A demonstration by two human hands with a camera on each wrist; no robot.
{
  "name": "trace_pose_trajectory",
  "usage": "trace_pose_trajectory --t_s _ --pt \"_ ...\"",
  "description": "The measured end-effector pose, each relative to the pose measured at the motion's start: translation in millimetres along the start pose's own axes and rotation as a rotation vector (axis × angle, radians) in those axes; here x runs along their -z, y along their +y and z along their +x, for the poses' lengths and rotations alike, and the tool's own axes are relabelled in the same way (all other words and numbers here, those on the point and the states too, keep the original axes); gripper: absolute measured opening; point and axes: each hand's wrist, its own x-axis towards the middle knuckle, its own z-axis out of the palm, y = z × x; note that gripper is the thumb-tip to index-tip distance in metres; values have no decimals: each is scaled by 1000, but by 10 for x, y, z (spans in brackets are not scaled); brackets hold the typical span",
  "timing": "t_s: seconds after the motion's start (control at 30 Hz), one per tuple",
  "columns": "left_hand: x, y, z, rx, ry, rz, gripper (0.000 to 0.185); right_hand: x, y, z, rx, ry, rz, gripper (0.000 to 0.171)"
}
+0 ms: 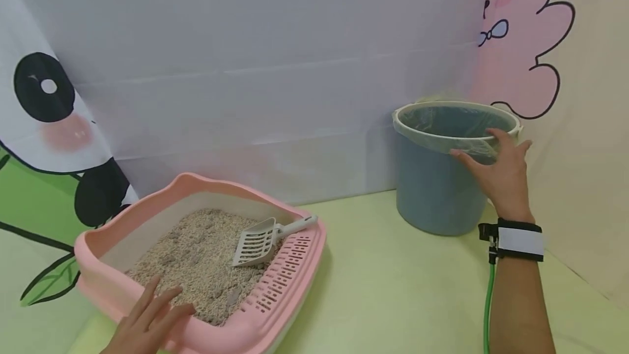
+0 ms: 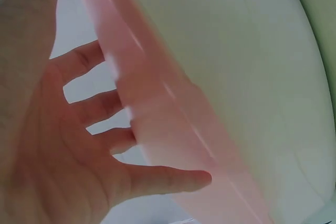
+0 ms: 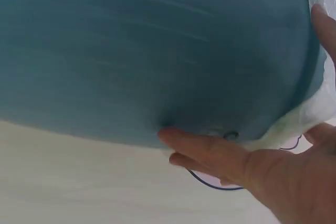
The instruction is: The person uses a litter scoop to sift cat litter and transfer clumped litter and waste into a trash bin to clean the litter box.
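The right hand (image 1: 501, 171) lays straight, spread fingers (image 3: 202, 148) against the near side of one blue bucket (image 1: 434, 190), just under its plastic liner (image 1: 444, 138). The left hand (image 1: 147, 318), fingers (image 2: 100, 106) straight and apart, rests on the near rim of one pink litter box (image 1: 295, 266), left of the bucket on the counter (image 1: 393, 288). One scoop (image 1: 260, 239) lies in the litter (image 1: 191, 255).

A pale lilac backdrop (image 1: 255, 53) is hung behind, marked by fold lines. A panda print (image 1: 44, 102) is seen at the left, a pink cartoon figure (image 1: 521, 42) at the right. The floor (image 1: 393, 288) is covered in pale green.
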Motion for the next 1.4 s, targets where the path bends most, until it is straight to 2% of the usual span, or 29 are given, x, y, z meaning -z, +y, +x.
trace_pose_trajectory --t_s 0.07,0.1,0.17,0.33,0.47,0.63,0.73,0.97,1.13,1.33,1.4 --pt "-14 35 -10 -93 99 4 58 -36 34 -17 -13 6 19 90" --pt "-13 47 -5 -136 137 14 62 -45 48 -29 -24 18 19 87" --pt "10 76 20 -171 140 18 65 -37 72 -47 -54 48 19 83" --pt "113 130 105 -138 18 -14 77 73 81 -58 -88 142 36 73" --pt "142 185 150 -91 -28 -22 81 125 45 -53 -80 171 45 68" --pt "96 213 138 -72 -14 9 74 104 -50 -51 -57 152 58 67" --pt "88 244 169 -85 16 38 77 68 -97 -65 -39 130 53 67" --pt "102 297 280 -170 104 38 76 -7 -148 -169 -37 79 42 69" --pt "91 340 280 -152 87 53 75 -57 -218 -230 -20 60 46 68" --pt "159 373 248 -86 28 68 75 -189 -344 -337 4 23 66 65" --pt "197 394 232 -55 0 85 69 -243 -391 -373 14 8 76 64"
